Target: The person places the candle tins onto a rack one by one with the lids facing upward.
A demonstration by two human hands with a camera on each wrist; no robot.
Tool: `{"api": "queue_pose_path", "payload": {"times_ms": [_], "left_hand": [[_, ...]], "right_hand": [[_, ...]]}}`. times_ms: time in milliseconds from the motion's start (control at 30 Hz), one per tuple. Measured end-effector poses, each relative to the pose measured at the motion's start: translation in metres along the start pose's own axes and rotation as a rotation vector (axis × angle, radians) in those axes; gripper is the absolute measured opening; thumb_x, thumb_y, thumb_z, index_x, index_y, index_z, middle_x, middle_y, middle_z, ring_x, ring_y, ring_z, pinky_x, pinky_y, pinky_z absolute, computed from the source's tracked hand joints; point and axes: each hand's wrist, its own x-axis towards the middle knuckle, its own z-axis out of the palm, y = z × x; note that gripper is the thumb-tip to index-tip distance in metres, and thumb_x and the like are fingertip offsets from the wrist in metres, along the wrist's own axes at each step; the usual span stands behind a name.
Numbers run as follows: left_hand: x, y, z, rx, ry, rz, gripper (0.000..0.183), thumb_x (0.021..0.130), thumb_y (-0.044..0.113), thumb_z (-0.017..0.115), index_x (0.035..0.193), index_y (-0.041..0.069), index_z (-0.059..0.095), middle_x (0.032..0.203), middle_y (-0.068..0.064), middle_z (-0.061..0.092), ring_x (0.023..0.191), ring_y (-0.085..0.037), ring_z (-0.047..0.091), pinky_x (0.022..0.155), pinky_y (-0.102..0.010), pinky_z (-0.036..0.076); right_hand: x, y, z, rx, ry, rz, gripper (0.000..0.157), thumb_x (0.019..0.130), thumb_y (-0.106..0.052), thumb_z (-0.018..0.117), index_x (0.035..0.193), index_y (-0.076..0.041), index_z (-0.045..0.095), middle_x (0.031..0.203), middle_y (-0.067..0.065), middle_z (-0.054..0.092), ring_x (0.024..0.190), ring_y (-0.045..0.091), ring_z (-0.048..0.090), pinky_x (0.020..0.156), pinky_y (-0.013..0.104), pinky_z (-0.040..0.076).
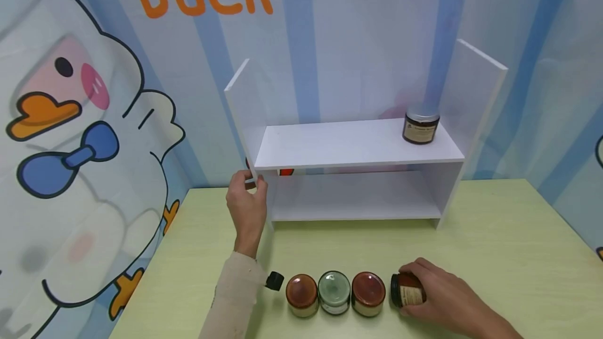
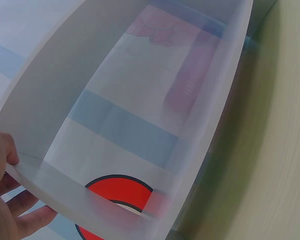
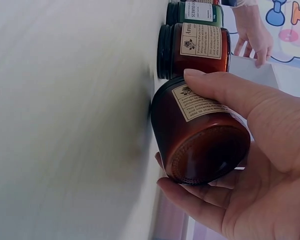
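My left hand [image 1: 247, 213] pinches the left side panel of a white two-tier shelf [image 1: 350, 145], thumb and fingers on either face of the board. In my right hand [image 1: 445, 297] is an amber glass candle jar [image 3: 202, 135] with a tan label, held tipped, its black lid toward the left in the head view. Left of it stands a row of three jars, lids down: an amber jar [image 1: 368, 293], a green jar [image 1: 334, 291] and another amber jar [image 1: 302, 294]. A dark jar [image 1: 421, 127] with a silver lid sits upright on the upper tier, at the right.
A pale yellow-green table [image 1: 509, 234] carries the shelf and the jars. Behind it hangs a blue striped cloth [image 1: 363, 30] with a duck print. Tall side panels [image 1: 476, 88] rise at both ends of the shelf. A small black block [image 1: 275, 281] shows beside the left sleeve.
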Motion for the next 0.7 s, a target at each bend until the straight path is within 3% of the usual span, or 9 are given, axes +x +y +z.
{"api": "queue_pose_path", "payload": {"times_ms": [333,700], "left_hand": [[0.0006,0.0005,0.0004,-0.001,-0.002,-0.001,0.015,0.094,0.010,0.066,0.102,-0.002,0.067,0.104,-0.016,0.068,0.086,-0.032,0.068,0.076,-0.047,0.058],[0.0002,0.0007,-0.0004,-0.002,0.002,-0.001,0.015,0.093,0.010,0.066,0.102,-0.002,0.067,0.103,-0.016,0.069,0.087,-0.032,0.069,0.076,-0.044,0.058]], "right_hand": [[-0.0011,-0.0010,0.0048,0.039,0.060,0.009,0.064,0.066,-0.048,0.092,0.117,-0.019,0.067,0.109,-0.009,0.065,0.090,0.008,0.060,0.074,0.035,0.051],[0.0015,-0.0017,0.0065,0.093,0.044,0.050,0.071,0.064,-0.050,0.092,0.118,-0.013,0.068,0.111,-0.004,0.068,0.093,0.012,0.061,0.079,0.039,0.052]]}}
